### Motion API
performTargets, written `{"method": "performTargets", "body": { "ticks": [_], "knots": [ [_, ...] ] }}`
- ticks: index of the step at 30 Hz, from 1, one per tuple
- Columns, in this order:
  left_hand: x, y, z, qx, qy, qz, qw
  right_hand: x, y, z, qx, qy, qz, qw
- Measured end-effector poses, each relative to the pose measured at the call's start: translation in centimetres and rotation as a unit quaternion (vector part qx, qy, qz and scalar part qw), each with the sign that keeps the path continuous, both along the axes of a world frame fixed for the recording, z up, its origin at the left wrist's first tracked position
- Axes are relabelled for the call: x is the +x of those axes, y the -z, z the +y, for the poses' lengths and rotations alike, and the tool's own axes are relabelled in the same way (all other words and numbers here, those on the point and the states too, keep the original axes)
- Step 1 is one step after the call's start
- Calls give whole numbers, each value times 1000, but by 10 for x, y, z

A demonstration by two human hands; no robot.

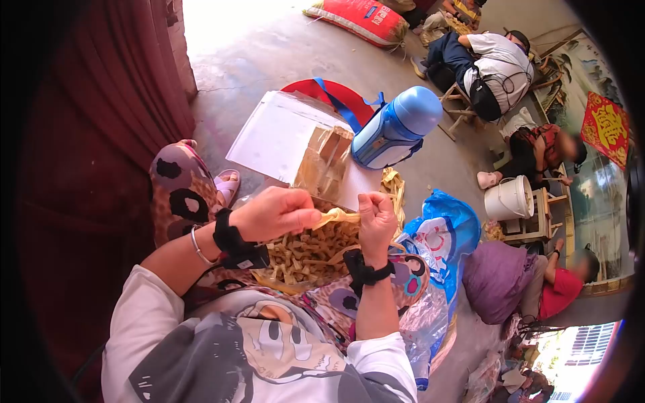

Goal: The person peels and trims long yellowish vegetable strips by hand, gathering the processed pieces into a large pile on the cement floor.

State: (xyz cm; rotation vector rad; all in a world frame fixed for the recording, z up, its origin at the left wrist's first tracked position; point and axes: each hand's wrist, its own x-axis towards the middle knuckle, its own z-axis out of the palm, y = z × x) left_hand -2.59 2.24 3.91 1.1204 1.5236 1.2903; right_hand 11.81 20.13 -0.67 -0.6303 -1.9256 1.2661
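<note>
Between my two hands a pale yellow, flat strip (336, 217) is stretched, with a knot-like bulge near its left end. My left hand (279, 213) is closed on that end, thumb and fingers pinched together. My right hand (378, 221) pinches the other end, its fingers curled in. Below them, over my lap, lies a heap of small yellowish knotted pieces (312, 250). Longer loose strips (394, 195) of the same colour hang just beyond my right hand. Whether the strip is fully knotted I cannot tell.
Ahead stand a white board or box lid (269, 138), brown taped cardboard (324, 161) and a blue bottle (396, 127) with a strap. A blue-and-white plastic bag (437, 235) lies at my right. Several people sit farther right, near a white bucket (508, 199). A dark red curtain (94, 168) hangs left.
</note>
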Motion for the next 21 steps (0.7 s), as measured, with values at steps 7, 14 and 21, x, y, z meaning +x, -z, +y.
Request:
{"method": "performTargets", "body": {
  "ticks": [7,14,21],
  "knots": [
    [-2,8,7,-47,55,-299,952,-1,-8,-25,96,-41,9,995],
    [2,22,8,77,-17,247,966,-6,-23,-24,252,-92,-57,962],
    [3,33,12,165,-28,395,903,0,-12,-41,-166,-228,-115,952]
  ]
}}
